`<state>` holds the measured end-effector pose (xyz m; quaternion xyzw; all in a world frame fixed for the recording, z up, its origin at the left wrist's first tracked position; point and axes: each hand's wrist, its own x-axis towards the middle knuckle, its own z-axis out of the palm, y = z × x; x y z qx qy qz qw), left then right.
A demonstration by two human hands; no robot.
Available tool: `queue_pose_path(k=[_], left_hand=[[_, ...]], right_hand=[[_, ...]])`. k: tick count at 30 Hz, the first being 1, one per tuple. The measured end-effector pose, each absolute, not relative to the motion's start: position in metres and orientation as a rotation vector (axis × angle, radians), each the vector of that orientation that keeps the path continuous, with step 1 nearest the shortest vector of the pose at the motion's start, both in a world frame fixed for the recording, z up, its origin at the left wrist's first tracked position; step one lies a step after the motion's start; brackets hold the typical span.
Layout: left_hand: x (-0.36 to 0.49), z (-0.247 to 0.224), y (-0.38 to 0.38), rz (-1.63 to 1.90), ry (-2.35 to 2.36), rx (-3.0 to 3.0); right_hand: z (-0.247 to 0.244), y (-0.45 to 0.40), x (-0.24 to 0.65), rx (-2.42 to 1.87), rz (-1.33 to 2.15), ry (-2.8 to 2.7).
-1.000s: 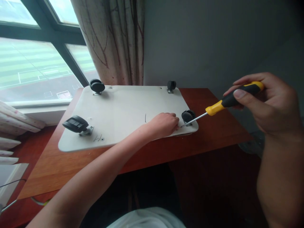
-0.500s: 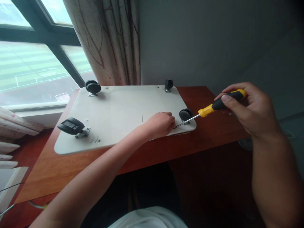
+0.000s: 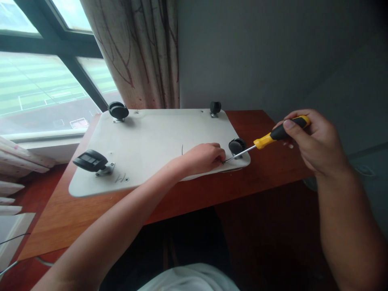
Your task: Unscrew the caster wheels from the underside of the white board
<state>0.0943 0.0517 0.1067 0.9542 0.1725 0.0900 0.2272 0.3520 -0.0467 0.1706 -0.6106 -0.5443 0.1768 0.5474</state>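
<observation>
A yellow-and-black screwdriver [image 3: 266, 139] is gripped by its handle in my right hand [image 3: 318, 141]. Its metal shaft slants down to the left, and the tip reaches the fingertips of my left hand [image 3: 207, 157]. My left hand rests on the white board [image 3: 151, 129] near its front right edge, fingers pinched together; what they hold, if anything, is too small to make out. Just beyond the shaft stands a black caster wheel [image 3: 237, 146], fixed at the board's right front corner.
Other black casters stand at the board's corners: left front [image 3: 91, 161], left back [image 3: 118, 110] and right back [image 3: 215, 107]. The board lies on a reddish-brown wooden table [image 3: 242, 186]. A curtain [image 3: 145, 52] and a window are behind at left, with a grey wall [image 3: 257, 52] at right.
My right hand and the screwdriver handle have shifted slightly down and left. My left fingers have moved a little at the screwdriver tip.
</observation>
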Motion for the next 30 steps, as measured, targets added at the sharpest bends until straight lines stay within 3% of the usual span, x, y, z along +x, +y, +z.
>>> queue_pose_path(k=[30], left_hand=[[0.117,0.099,0.049,0.234,0.362,3.228]], right_hand=[[0.146,-0.053,0.367,-1.418,0.419,-1.097]])
